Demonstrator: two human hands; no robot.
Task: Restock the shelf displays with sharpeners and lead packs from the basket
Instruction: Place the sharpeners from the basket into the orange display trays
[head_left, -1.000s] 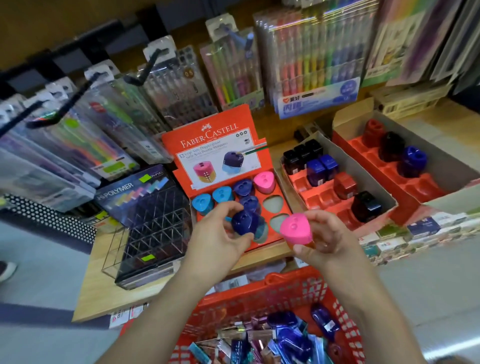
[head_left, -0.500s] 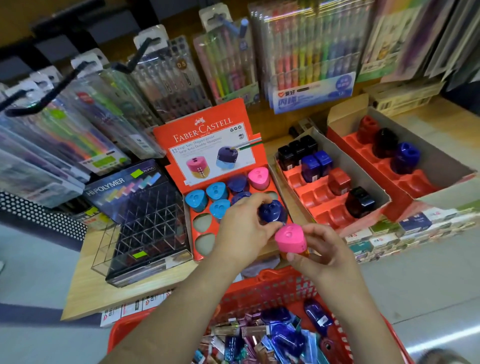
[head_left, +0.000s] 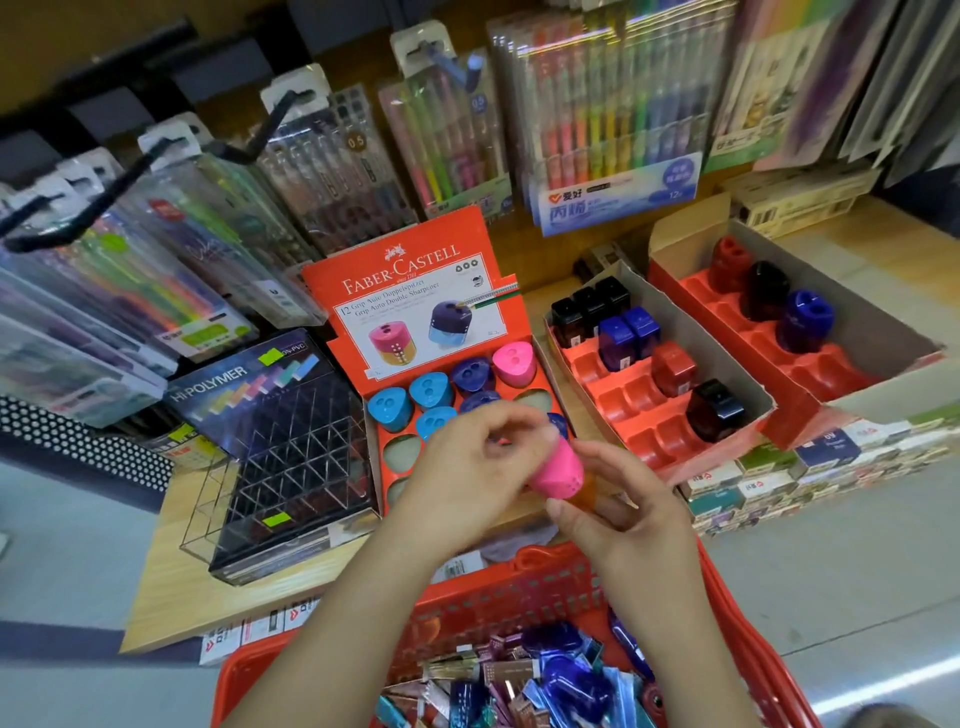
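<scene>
A pink sharpener (head_left: 558, 467) with an orange base is tilted between both hands over the front of the orange Faber-Castell display tray (head_left: 378, 467). My right hand (head_left: 623, 512) grips it from below at the base. My left hand (head_left: 467, 467) curls its fingertips round its top. A dark blue sharpener (head_left: 560, 422) sits in a front slot, mostly hidden behind my left fingers. Several light blue, dark blue and pink sharpeners fill the back slots. The red basket (head_left: 519, 587) below holds blue sharpeners (head_left: 571, 680) and lead packs (head_left: 498, 670).
A clear Hi-Polymer lead rack (head_left: 280, 467) stands left of the tray. Two cardboard boxes of block sharpeners (head_left: 649, 395) (head_left: 810, 332) lie to the right. Pen packs hang on hooks behind. Small boxes line the shelf's front edge at right.
My left hand has let go of the dark blue sharpener, which now sits in the tray, and has moved onto the pink sharpener. The pink sharpener has tipped over toward the tray.
</scene>
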